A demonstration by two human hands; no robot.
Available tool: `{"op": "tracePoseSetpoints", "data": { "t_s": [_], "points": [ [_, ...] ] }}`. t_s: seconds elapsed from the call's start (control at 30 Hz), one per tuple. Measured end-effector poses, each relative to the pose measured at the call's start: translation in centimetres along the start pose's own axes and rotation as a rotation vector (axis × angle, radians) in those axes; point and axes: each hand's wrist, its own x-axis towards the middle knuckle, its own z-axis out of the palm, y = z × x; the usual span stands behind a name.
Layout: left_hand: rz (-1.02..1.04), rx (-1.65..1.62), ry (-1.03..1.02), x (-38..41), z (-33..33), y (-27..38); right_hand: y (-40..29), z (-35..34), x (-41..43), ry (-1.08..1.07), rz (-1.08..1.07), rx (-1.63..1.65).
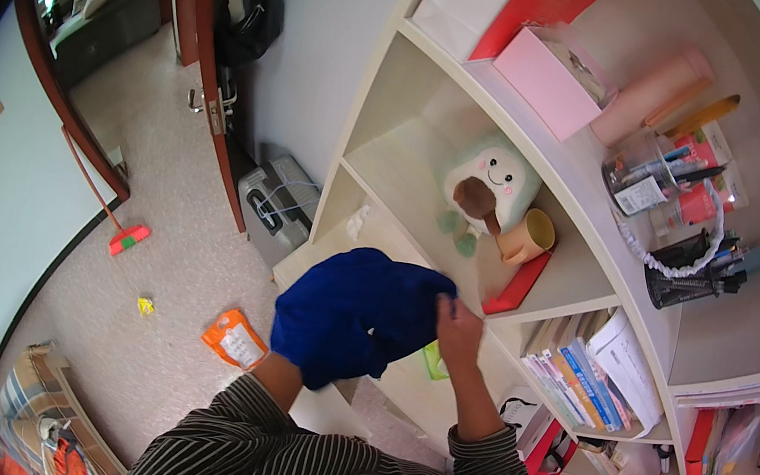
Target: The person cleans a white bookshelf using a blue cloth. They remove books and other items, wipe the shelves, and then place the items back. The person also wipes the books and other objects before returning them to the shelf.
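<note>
A dark blue cloth [354, 308] is held up in front of me, before the white shelving unit. My right hand [459, 328] grips its right edge, with the fingers closed on the fabric. The cloth covers my left hand; only the wrist shows below its lower left edge, so the fingers are hidden. Behind the cloth, on a shelf, sit an avocado-shaped plush toy [488, 187], a tan mug [529, 237] and a red flat object [518, 285]. A green packet [436, 360] lies partly hidden beside my right hand.
Shelves hold a pink box [550, 82], a pen jar [640, 171], a black mesh pen holder [687, 275] and books [581, 381]. On the floor are an orange packet [235, 340], a yellow wrapper [145, 306] and a broom [128, 239]. A grey suitcase [277, 206] stands beside the open door [207, 83].
</note>
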Motion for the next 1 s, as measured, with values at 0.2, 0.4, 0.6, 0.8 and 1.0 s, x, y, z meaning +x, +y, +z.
{"op": "tracePoseSetpoints", "data": {
  "t_s": [0.2, 0.4, 0.6, 0.8, 1.0],
  "points": [
    [-0.027, 0.015, 0.009, -0.5, -1.7, 1.9, -2.9, -2.3, 7.9, 0.025, 0.346, 0.545],
    [0.047, 0.053, -0.018, 3.2, -1.3, 1.3, -5.3, 7.0, 15.8, 0.188, -0.232, 0.242],
    [0.003, -0.021, -0.023, 5.8, -1.9, 3.4, -4.2, 14.1, 17.1, -0.017, -0.293, -0.205],
    [0.082, 0.277, 0.164, 4.6, -7.3, 1.5, -4.8, 13.3, 16.1, -0.141, -0.272, -0.218],
    [-0.018, 0.091, 0.068, 4.8, -0.9, 3.0, -4.7, 14.0, 17.6, -0.159, -0.239, -0.206]
  ]
}}
